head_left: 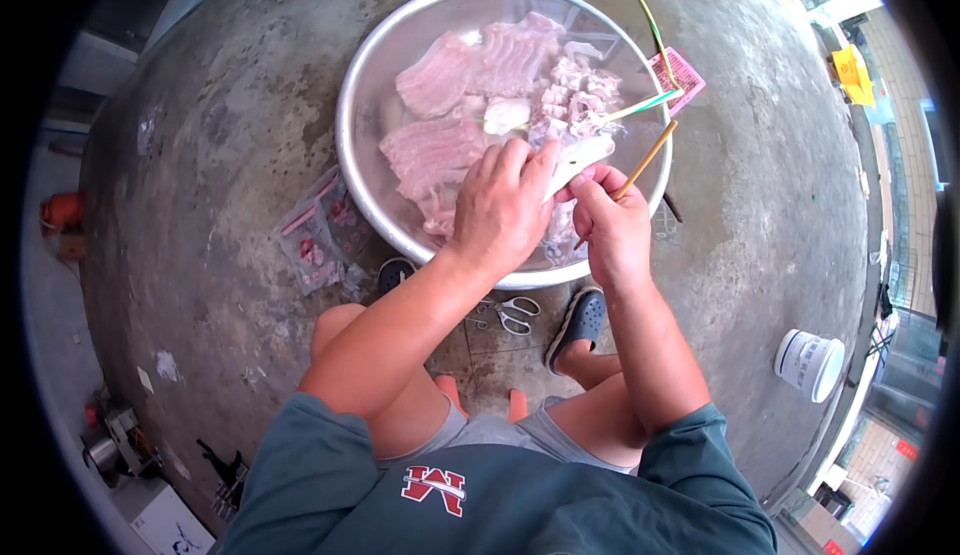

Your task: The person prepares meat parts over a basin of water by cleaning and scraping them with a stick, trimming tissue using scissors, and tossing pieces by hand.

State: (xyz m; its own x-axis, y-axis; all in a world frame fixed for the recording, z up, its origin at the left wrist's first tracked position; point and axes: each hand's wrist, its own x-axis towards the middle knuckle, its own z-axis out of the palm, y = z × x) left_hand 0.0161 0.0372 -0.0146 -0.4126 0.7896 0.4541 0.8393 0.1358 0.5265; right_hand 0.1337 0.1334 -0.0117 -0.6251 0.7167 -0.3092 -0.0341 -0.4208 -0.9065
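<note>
A big metal basin (pixel 352 190) of water stands before me, with pink ribbed slabs of meat (pixel 432 150) and smaller pale pieces (pixel 575 85) inside. Over its near side, my left hand (pixel 505 200) is closed on a smooth, pale, elongated piece (pixel 580 163) whose kind I cannot make out. My right hand (pixel 612 220) meets the piece's near end, fingers pinched. A thin wooden stick (pixel 648 157), like a chopstick, passes through that right hand and slants up to the right. My fingers hide part of the pale piece.
A yellow-green hose (pixel 648 15) runs over the basin's rim beside a pink basket (pixel 680 80). Scissors (pixel 512 313) lie on the concrete floor between my feet. Clear plastic bags (pixel 320 235) lie left of the basin. A white bucket (pixel 808 365) lies tipped at the right.
</note>
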